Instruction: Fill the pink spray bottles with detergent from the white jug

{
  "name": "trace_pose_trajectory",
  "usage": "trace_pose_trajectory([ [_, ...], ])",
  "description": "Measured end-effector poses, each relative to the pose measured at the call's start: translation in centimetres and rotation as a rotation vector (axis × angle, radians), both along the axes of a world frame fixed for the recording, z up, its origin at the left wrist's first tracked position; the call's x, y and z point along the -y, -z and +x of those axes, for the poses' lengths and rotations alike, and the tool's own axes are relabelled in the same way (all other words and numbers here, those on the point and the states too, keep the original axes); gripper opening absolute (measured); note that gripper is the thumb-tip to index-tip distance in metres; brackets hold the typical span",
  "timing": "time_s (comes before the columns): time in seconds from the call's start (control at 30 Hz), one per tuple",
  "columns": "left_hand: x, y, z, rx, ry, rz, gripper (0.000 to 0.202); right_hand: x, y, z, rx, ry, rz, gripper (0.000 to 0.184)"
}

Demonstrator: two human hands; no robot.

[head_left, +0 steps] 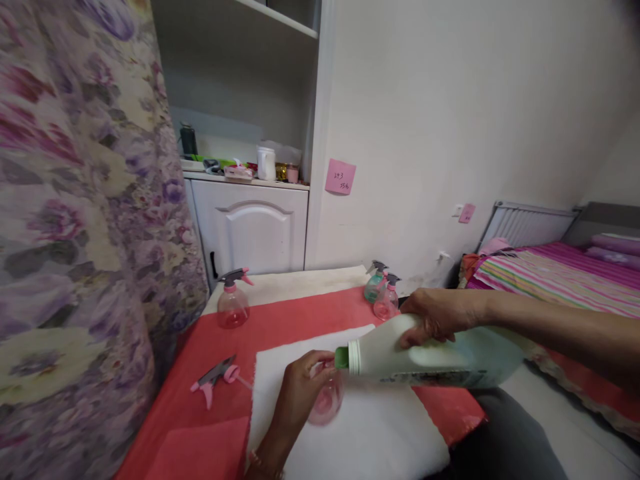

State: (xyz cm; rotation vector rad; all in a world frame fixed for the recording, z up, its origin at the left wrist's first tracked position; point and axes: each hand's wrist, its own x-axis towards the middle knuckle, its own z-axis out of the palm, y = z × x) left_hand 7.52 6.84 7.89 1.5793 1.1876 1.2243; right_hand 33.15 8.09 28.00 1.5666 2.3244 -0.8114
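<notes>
– between the two hands: where is the jug (383, 353), and how does it lie?
– reaching from under the right hand (433, 317) to the fingertips of the left. long axis near level, left to right; green-lipped mouth toward the left hand, base under the right forearm.
– grips?
– right: fingers curled round the jug's handle. left hand (303, 383): thumb and fingers pinching the neck of an open pink bottle (327, 403), which sits roughly upright. jug mouth just beside that neck; cannot tell whether they touch. flow: cannot tell.
– obstructions?
– left fingers hide much of the bottle's neck. below both hands, a white cloth (380, 433) over a red cover (300, 323).
– neighbours?
– left of the left hand, a loose spray head (215, 380), its tube pointing toward that hand. farther beyond, a capped pink sprayer (233, 312). beyond the jug, near the right hand, a green sprayer (373, 287) and a second pink sprayer (385, 305), close together.
– count?
– jug, one; bottles with heads on, three; bottle without, one; loose head, one; cloth, one.
</notes>
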Motion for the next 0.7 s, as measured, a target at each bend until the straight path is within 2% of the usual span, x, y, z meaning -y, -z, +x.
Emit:
trace_pose_trajectory([
  [0.7, 0.05, -0.11, 0.03, 0.006, -0.008, -0.014, 0.018, 0.35, -0.36, -0.61, 0.037, 0.004, 0.019, 0.043],
])
